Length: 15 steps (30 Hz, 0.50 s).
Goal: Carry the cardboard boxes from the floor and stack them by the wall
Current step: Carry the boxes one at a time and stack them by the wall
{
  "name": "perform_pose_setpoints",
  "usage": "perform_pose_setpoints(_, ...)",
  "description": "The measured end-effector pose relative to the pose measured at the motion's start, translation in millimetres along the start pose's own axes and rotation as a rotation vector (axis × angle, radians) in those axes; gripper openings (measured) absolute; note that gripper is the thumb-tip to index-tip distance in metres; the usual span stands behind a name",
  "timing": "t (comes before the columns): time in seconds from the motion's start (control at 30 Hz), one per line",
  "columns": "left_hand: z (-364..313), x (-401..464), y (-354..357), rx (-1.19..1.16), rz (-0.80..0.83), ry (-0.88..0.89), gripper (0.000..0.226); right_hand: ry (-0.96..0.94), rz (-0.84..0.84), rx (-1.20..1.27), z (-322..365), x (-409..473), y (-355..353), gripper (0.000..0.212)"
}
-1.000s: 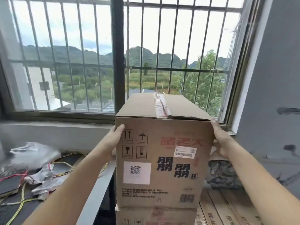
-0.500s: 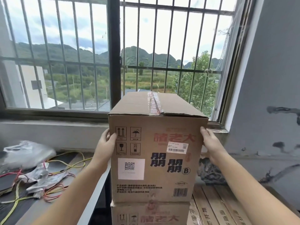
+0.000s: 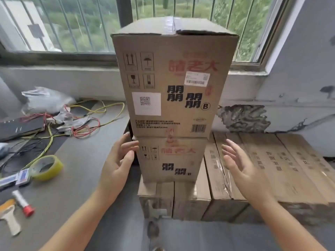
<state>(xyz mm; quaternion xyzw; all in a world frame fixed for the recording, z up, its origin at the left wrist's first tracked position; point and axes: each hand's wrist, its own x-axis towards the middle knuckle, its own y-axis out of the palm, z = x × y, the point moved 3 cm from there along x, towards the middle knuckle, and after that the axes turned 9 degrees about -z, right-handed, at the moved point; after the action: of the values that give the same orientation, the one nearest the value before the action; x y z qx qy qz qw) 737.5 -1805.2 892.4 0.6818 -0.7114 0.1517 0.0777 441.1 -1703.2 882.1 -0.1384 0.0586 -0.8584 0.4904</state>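
A tall cardboard box (image 3: 172,84) with a QR label and black characters stands on a smaller matching box (image 3: 170,160), under the barred window by the wall. Both rest on a row of flat cardboard boxes (image 3: 262,169). My left hand (image 3: 117,163) hovers with spread fingers beside the lower box's left edge, fingertips close to it. My right hand (image 3: 243,169) is held open to the right of the lower box, apart from it. Neither hand holds anything.
A grey table (image 3: 81,178) on the left carries a yellow tape roll (image 3: 47,167), tangled red and yellow wires (image 3: 87,122), plastic bags (image 3: 45,100), a dark device (image 3: 20,127) and a red-capped marker (image 3: 23,203). The grey wall (image 3: 299,78) and window sill stand behind the stack.
Both hands have let go of the top box's sides and dropped down beside the lower box. The view has tilted downward, showing the whole stack.
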Motion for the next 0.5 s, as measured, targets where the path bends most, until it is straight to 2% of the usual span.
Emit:
perform_pose_setpoints(0.13,32,-70,-8,0.05,0.021,-0.192,0.03,0.207,-0.047,0.065,-58,-82,-11,0.051)
perform_pose_setpoints(0.33,59,-138,-3,0.14,0.128,-0.423,0.032,0.495,-0.236,0.133,-106,-195,-31,0.036)
perform_pose_setpoints(0.4,65,-151,4,0.146,0.198,-0.496,0.029,0.582,-0.335,0.154,-109,-223,-38,0.033)
perform_pose_setpoints(0.5,72,-158,24,0.175,0.409,-0.56,0.026,0.671,-0.496,0.188,-107,-258,-45,0.031)
